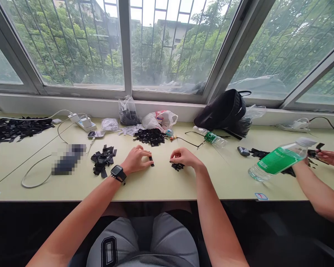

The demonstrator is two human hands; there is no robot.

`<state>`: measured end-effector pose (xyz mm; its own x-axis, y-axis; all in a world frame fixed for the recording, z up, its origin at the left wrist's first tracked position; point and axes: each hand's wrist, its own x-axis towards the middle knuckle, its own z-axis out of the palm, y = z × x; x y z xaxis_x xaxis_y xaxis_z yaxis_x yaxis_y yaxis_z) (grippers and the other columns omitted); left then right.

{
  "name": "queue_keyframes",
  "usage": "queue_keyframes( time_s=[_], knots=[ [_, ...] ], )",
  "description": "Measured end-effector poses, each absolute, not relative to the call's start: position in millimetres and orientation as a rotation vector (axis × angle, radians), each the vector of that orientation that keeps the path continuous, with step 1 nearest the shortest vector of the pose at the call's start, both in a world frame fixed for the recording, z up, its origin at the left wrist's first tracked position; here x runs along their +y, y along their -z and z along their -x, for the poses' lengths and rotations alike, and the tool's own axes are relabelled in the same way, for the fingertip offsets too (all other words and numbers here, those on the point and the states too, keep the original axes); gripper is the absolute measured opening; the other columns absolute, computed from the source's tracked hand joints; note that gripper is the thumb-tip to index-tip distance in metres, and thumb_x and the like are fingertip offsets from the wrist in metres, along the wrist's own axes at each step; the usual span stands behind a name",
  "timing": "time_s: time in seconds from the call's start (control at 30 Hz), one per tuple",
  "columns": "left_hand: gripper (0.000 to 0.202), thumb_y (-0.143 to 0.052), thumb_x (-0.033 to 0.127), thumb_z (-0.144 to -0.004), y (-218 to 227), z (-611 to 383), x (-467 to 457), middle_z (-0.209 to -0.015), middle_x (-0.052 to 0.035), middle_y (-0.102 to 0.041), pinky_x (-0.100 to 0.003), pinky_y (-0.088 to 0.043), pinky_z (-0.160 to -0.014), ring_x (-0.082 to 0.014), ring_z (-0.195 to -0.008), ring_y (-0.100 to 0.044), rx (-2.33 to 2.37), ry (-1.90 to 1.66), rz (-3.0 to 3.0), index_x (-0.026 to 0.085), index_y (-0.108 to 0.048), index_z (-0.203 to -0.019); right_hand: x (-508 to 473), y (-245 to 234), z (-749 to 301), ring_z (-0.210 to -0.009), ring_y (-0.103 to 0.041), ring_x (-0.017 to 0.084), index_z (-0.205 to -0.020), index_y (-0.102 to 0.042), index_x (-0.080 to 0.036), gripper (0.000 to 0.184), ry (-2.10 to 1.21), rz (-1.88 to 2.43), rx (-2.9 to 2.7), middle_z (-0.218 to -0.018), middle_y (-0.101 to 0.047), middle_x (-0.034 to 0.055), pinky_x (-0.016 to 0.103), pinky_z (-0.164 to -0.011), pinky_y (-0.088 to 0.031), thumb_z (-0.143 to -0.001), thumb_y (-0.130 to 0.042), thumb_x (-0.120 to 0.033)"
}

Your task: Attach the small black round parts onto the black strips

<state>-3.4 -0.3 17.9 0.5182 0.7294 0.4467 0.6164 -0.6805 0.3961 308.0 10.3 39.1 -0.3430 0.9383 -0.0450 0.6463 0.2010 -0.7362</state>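
Observation:
My left hand [136,159], with a black watch on its wrist, rests on the pale table [161,185] and pinches a small black strap piece [151,160] between its fingertips. My right hand [183,156] is curled, its fingertips down on a small heap of tiny black parts [177,166]. A pile of black strap pieces [102,158] lies left of my left hand. A bigger pile of black pieces [150,136] lies farther back.
A co-worker's arm [317,189] at the right holds a green-labelled water bottle [281,158]. Another bottle [210,136] lies on its side. A black backpack [225,111], plastic bags [160,119], a power strip [83,121], cables and a blurred dark object [68,159] sit on the table.

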Motion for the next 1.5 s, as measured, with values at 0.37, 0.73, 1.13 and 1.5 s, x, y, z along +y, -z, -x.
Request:
queue_keyframes(
  time_s=[0.37, 0.73, 1.13, 1.5],
  knots=[
    [0.048, -0.072, 0.061, -0.088, -22, 13, 1, -0.137, -0.0003, -0.072, -0.057, -0.041, -0.108, -0.0365, -0.130, -0.052, 1.155, -0.717, -2.558, 0.036, -0.075, -0.129, 11, -36, -305, -0.060, -0.052, 0.013, -0.082, -0.078, -0.016, 0.020, -0.831, 1.465, -2.108, -0.067, -0.059, 0.0011, 0.026, -0.054, -0.037, -0.074, -0.075, -0.034],
    [0.064, -0.067, 0.073, -0.086, -20, 18, 5, -0.146, -0.0010, -0.065, -0.058, -0.038, -0.114, -0.0389, -0.141, -0.046, 1.121, -0.617, -2.548, 0.036, -0.069, -0.139, 11, -36, -304, -0.058, -0.053, 0.013, -0.078, -0.075, -0.016, 0.014, -0.749, 1.531, -2.120, -0.069, -0.062, 0.0019, 0.026, -0.055, -0.038, -0.076, -0.076, -0.030],
    [0.084, -0.057, 0.082, -0.086, -17, 20, 9, -0.158, -0.0032, -0.054, -0.058, -0.029, -0.122, -0.0407, -0.157, -0.026, 1.176, -0.493, -2.562, 0.032, -0.055, -0.153, 11, -30, -300, -0.064, -0.059, 0.014, -0.085, -0.071, -0.017, 0.011, -0.776, 1.611, -2.032, -0.076, -0.068, 0.0045, 0.025, -0.057, -0.041, -0.082, -0.073, -0.027],
    [0.094, -0.058, 0.085, -0.083, -15, 21, 12, -0.168, -0.0025, -0.038, -0.059, -0.023, -0.126, -0.0443, -0.160, -0.013, 1.151, -0.414, -2.557, 0.032, -0.046, -0.159, 15, -35, -284, -0.071, -0.058, 0.018, -0.088, -0.053, -0.022, 0.018, -0.610, 1.355, -1.844, -0.085, -0.063, 0.0044, 0.030, -0.063, -0.048, -0.089, -0.059, -0.039]
  ],
)
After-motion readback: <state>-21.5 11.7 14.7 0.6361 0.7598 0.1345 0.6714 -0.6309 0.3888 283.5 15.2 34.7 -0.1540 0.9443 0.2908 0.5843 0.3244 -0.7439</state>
